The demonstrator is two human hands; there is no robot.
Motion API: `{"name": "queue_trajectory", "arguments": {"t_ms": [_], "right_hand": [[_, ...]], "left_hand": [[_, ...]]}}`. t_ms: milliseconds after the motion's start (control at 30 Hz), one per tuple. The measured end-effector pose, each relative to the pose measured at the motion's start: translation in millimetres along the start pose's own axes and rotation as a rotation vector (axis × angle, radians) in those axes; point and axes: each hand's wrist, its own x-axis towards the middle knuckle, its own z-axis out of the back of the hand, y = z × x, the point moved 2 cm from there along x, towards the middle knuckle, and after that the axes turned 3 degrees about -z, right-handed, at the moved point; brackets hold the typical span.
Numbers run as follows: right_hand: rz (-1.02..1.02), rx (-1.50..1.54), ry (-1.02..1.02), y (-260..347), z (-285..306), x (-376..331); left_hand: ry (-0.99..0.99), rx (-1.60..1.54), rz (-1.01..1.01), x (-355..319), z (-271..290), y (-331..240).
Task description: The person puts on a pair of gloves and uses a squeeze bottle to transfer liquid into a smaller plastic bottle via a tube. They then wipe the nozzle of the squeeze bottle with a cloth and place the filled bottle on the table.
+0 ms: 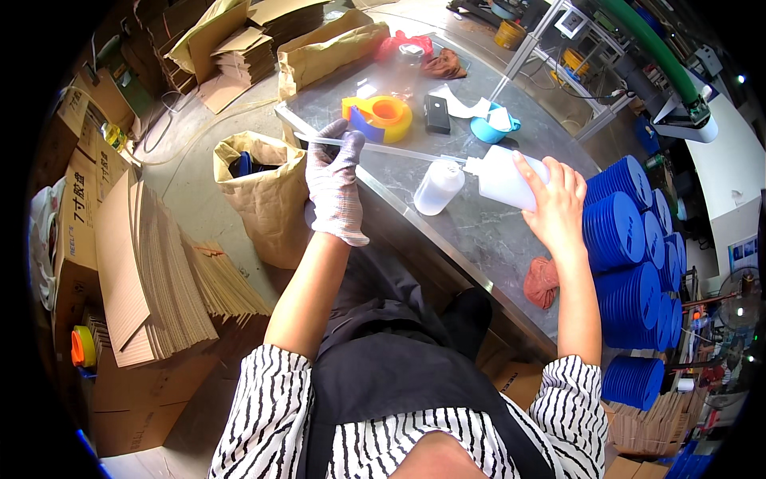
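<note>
White plastic makes up the tilted bottle (507, 182) in the right hand (560, 206), whose bare fingers are closed around its base end, seemingly to aim the nozzle leftward. That tilt puts the nozzle just beside the top of an upright bottle (438, 191), which stands on the grey surface (479, 239) near its edge, probably for easy reach. Gloved, the left hand (335, 188) has its fingers curled shut around one end of a translucent strip (399, 151), apparently to steady it as it spans toward the two bottles. Blue discs (618, 227) sit stacked at the right, perhaps to save space, and an open paper sack (267, 195) stands on the floor by the left forearm. Glare and overlap hide where the strip ends, so whether it touches either bottle, or is a hollow tube, I cannot tell. The left palm is out of sight; dark blue things (246, 165) inside the sack are mostly hidden, and haze blurs a clear container (409, 64) farther back.
</note>
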Motion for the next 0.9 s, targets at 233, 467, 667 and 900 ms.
{"name": "queue_trajectory", "arguments": {"t_ms": [233,467,667,900], "right_hand": [[0.007,-0.009,-0.007,0.1,0.2,0.9],[0.020,-0.026,-0.017,1.0,-1.2,2.2],[0.019,-0.024,-0.010,0.8,-2.4,3.7],[0.028,-0.002,-0.016,3.0,-1.5,4.8]], "left_hand": [[0.001,-0.014,-0.002,0.6,1.0,3.4],[0.000,-0.003,0.000,-0.2,0.5,0.9],[0.006,-0.007,-0.004,-1.1,0.8,2.1],[-0.006,-0.007,0.012,-0.8,0.6,1.0]]}}
